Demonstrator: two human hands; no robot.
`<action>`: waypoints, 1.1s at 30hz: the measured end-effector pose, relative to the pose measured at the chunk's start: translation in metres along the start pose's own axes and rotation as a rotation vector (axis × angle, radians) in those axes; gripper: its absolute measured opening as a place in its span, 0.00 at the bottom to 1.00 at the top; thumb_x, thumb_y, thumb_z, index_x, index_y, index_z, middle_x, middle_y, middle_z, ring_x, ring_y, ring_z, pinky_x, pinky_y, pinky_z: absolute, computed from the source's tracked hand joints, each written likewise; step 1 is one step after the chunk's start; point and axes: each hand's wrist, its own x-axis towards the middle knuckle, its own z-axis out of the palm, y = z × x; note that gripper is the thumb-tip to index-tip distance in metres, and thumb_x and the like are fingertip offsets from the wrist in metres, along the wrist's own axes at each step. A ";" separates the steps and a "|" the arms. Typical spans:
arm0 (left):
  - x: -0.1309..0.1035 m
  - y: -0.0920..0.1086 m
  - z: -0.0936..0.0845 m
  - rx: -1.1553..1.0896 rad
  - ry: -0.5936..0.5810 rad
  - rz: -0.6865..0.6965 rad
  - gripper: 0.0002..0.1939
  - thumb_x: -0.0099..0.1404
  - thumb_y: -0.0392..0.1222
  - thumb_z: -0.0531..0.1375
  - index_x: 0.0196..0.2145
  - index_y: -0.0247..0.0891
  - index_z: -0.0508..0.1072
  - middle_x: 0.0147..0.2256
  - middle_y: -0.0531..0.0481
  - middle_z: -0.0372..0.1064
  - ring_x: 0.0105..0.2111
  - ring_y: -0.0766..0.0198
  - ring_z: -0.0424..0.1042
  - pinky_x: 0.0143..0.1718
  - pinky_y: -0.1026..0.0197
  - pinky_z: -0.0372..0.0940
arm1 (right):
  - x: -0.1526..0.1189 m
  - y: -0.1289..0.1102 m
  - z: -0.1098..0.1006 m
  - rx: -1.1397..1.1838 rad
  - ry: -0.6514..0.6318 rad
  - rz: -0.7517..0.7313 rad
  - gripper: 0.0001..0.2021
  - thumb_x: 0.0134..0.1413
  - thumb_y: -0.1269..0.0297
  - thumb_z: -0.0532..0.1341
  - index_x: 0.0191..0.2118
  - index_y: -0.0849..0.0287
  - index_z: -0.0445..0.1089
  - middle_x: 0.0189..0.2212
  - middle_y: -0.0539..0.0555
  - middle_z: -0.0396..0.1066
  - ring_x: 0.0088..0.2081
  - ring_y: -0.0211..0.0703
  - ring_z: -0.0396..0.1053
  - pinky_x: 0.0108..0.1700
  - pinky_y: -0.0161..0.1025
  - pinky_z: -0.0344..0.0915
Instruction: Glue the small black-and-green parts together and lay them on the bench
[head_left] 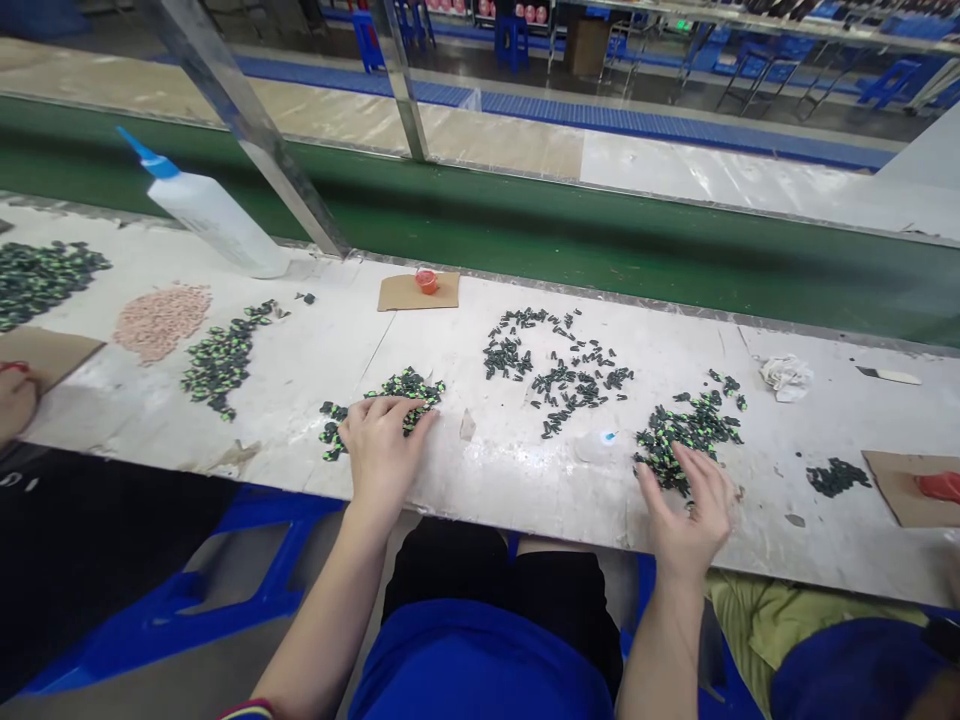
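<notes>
My left hand [386, 440] rests on a pile of small black-and-green parts [409, 388], palm down with the thumb and fingers apart. Some of that pile is hidden under the fingers. On the right, my right hand [694, 505] is at the near edge of another black-and-green pile [694, 425], its thumb and fingers spread around the parts. No part can be made out held in either hand. Between the two piles lie scattered small black parts [574, 385]. A small clear bottle with a blue tip [598, 446] lies just left of the right pile.
A white glue bottle [221, 222] leans by a metal post [255, 135]. Cardboard [394, 293] holds a red cup [427, 281]. Pink parts [163, 320], crumpled tissue [786, 378] and a knife [889, 375] lie on the white table [510, 480]. People sit at both sides.
</notes>
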 end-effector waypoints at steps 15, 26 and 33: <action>-0.023 0.032 0.003 -0.271 -0.310 0.422 0.07 0.69 0.38 0.56 0.39 0.42 0.75 0.38 0.50 0.78 0.44 0.55 0.70 0.46 0.50 0.53 | -0.022 -0.038 0.030 0.601 -0.330 0.532 0.14 0.50 0.57 0.67 0.38 0.55 0.63 0.41 0.58 0.77 0.45 0.51 0.74 0.47 0.49 0.70; -0.042 0.038 0.013 -0.512 -0.506 0.320 0.09 0.65 0.40 0.61 0.44 0.44 0.72 0.40 0.50 0.79 0.44 0.58 0.74 0.52 0.49 0.55 | -0.027 -0.049 0.026 0.666 -0.286 0.701 0.12 0.43 0.56 0.68 0.28 0.61 0.75 0.23 0.53 0.75 0.25 0.43 0.71 0.28 0.38 0.67; -0.041 0.038 0.014 -0.575 -0.525 0.264 0.12 0.62 0.39 0.63 0.45 0.44 0.72 0.37 0.51 0.80 0.41 0.58 0.76 0.53 0.48 0.55 | -0.018 -0.066 0.036 0.530 -0.367 0.694 0.15 0.45 0.53 0.65 0.20 0.60 0.70 0.14 0.48 0.65 0.19 0.37 0.61 0.22 0.34 0.61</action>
